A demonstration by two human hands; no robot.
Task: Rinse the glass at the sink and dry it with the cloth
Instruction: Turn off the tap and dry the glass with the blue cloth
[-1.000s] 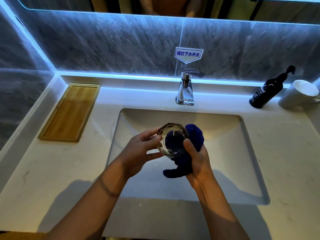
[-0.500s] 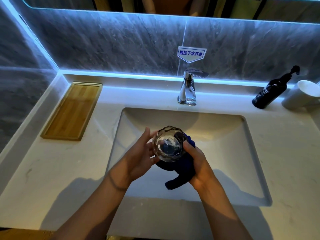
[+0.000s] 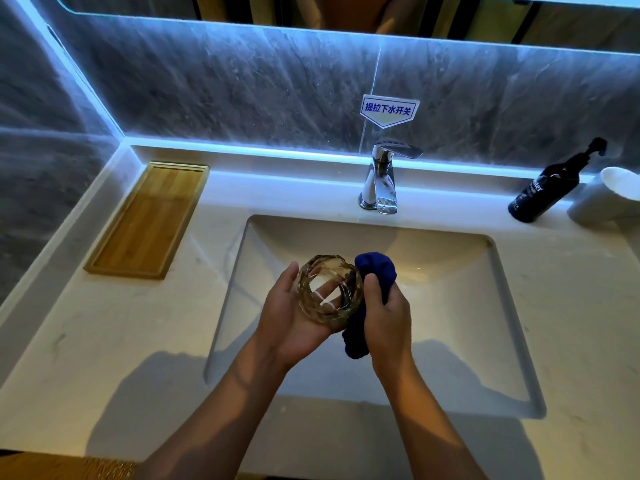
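Note:
A faceted clear glass [image 3: 329, 292] rests in the palm of my left hand [image 3: 289, 320], its mouth turned toward me, above the white sink basin [image 3: 460, 306]. My left fingers show through the glass from beneath. Just to its right, my right hand [image 3: 386, 318] grips a bunched dark blue cloth [image 3: 375, 271], which presses against the glass's right side and hangs down below my fist. No water runs from the chrome faucet [image 3: 381, 178] at the back of the basin.
A wooden tray [image 3: 149, 220] lies on the pale counter at the back left. A black pump bottle [image 3: 547, 188] and a white cup [image 3: 609, 197] stand at the back right. A small blue-lettered sign [image 3: 389, 110] is stuck on the grey wall above the faucet.
The cloth has come out from inside and behind the glass and now sits beside its right wall. My left hand has shifted under the glass, cradling it in the palm.

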